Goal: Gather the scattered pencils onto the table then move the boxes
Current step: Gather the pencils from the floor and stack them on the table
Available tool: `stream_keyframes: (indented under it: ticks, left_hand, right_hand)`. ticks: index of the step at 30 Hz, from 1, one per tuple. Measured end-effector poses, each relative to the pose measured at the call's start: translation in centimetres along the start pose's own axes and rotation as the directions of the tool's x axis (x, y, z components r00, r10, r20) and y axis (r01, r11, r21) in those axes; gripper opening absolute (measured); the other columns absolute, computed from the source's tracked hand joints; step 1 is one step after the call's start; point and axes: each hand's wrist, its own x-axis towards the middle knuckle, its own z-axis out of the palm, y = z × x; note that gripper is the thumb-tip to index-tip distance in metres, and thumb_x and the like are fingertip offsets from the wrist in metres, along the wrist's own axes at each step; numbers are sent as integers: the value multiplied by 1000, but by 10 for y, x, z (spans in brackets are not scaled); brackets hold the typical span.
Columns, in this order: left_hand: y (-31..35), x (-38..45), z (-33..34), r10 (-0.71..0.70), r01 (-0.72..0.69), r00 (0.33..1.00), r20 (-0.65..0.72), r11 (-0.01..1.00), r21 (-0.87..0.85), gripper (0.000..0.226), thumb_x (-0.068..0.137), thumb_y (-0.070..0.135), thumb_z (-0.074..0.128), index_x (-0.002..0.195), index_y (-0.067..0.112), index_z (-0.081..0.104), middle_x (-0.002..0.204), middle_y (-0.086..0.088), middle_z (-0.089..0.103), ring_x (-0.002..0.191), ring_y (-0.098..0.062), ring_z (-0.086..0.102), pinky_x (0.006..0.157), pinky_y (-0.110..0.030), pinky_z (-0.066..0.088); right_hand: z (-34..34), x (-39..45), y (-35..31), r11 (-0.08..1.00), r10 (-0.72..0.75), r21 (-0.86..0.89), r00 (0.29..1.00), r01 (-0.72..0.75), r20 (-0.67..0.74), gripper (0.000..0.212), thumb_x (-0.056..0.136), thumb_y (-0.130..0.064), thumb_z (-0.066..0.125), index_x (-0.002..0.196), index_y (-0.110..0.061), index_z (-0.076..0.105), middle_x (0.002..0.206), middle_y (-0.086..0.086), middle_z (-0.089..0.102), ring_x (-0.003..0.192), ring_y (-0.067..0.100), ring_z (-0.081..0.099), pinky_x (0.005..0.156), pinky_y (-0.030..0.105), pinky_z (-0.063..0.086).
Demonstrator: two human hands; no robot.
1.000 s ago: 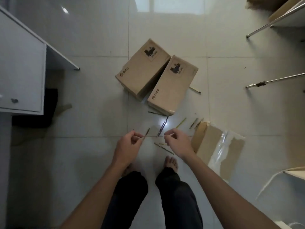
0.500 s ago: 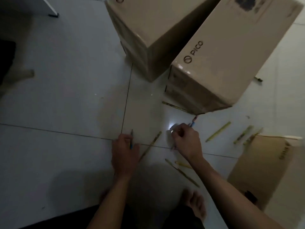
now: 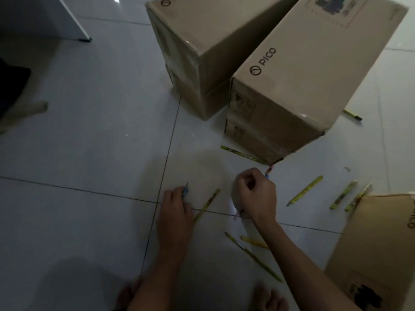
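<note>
Both hands have dropped to the floor, my left hand [image 3: 176,205] pinching a blue pencil [image 3: 185,190], my right hand [image 3: 256,196] closed on what looks like another pencil [image 3: 268,173], which could slip and roll under the box [image 3: 292,86].

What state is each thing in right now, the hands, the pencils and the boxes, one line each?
Left hand: closed on a blue pencil, low at the floor.
Right hand: closed on a second blue pencil.
Yellow pencils: lying scattered on the tiles.
PICO box: closed, on the floor.
Box beside it: closed, on the floor.
Third box: on the floor, partly out of frame.
</note>
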Motion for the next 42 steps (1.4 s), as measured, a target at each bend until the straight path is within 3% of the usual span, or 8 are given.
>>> stream_keyframes:
  ticks: [3, 6, 11, 18, 22, 28, 34, 42]
  left_hand:
    - [6, 2, 5, 76, -76, 996, 52, 997, 4, 29, 95, 6, 51, 123, 12, 58, 110, -10, 51, 73, -31, 59, 58, -40, 51]
    - [15, 0, 7, 67, -65, 988, 137, 998, -21, 26, 97, 26, 52, 122, 22, 55, 111, -2, 50, 80, -26, 61, 66, -40, 53]
    - [17, -4, 10, 76, -77, 971, 228, 997, -8, 36, 88, 45, 66, 119, 29, 55, 111, 5, 54, 94, -16, 61, 76, -38, 56]
    - [31, 2, 18, 180, -200, 960, 214, 977, 74, 20, 95, 38, 60, 107, 22, 65, 100, 1, 59, 86, -22, 63, 70, -35, 52]
    - [41, 7, 26, 207, -219, 953, 221, 975, 33, 18, 99, 36, 52, 107, 21, 59, 99, 0, 60, 84, -23, 62, 69, -40, 54]
    - [76, 30, 33, 284, -284, 926, 248, 958, -36, 9, 103, 36, 42, 102, 27, 40, 74, 7, 55, 69, -23, 60, 56, -34, 41]
    - [107, 63, 39, 377, -413, 894, 241, 903, 120, 32, 100, 34, 49, 129, 21, 53, 94, -13, 69, 88, -36, 65, 66, -38, 46]
    - [119, 93, 50, 483, -565, 819, 310, 771, 294, 39, 96, 43, 54, 133, 31, 58, 95, -12, 71, 88, -35, 68, 66, -35, 46]
  right_hand:
    - [-17, -4, 17, 998, 68, 0, 990, -68, -126, 3, 84, -23, 64, 82, -24, 64, 75, -6, 65, 73, 16, 62, 63, 36, 51]
    - [-26, -6, 30, 992, 122, -19, 973, -128, -197, 18, 83, -34, 70, 86, -25, 54, 79, -4, 62, 76, 20, 61, 61, 34, 47]
    - [-21, -3, 35, 976, 108, -190, 994, -110, -23, 53, 77, -53, 78, 103, -24, 42, 91, 0, 58, 77, 23, 57, 60, 34, 42]
    - [-35, -3, 34, 971, 163, -178, 986, -157, 22, 41, 76, -14, 73, 112, -9, 55, 97, 13, 66, 87, 33, 63, 68, 38, 52]
    - [-46, -2, 44, 948, 184, -274, 981, -163, 54, 14, 73, -14, 69, 81, -4, 62, 78, 10, 64, 75, 31, 64, 55, 30, 42]
    - [-50, 5, 47, 936, 111, -345, 986, -63, 121, 14, 88, -15, 59, 82, -7, 50, 94, 20, 60, 87, 38, 59, 64, 36, 34]
    - [-59, 14, 53, 980, 121, -162, 993, -119, 6, 15, 102, -17, 43, 89, -10, 41, 88, 14, 53, 81, 38, 54, 64, 38, 33]
    - [-90, 23, 69, 953, 255, -111, 942, -284, -218, 24, 89, -26, 65, 99, -17, 45, 92, 8, 57, 81, 28, 55, 66, 33, 39]
